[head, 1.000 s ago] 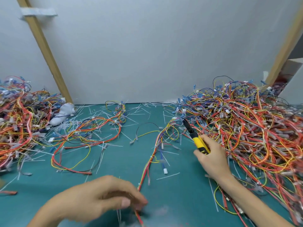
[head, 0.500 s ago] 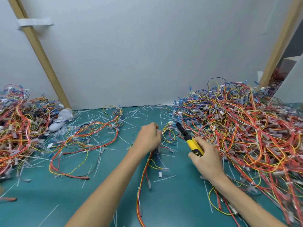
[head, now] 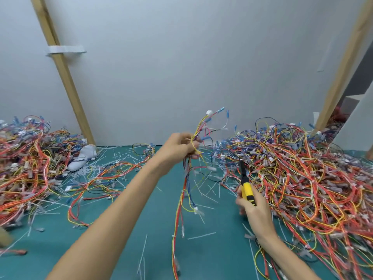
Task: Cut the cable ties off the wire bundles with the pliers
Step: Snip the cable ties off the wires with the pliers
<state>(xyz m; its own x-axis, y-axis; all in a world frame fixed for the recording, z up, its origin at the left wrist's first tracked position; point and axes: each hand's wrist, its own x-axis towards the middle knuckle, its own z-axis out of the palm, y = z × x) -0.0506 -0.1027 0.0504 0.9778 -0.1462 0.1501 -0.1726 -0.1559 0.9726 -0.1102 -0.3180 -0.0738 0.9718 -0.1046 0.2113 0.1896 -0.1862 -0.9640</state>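
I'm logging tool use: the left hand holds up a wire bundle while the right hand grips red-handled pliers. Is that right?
Not quite. In the head view the pliers gripped by the right hand have yellow handles, not red. The left hand does hold up a wire bundle.
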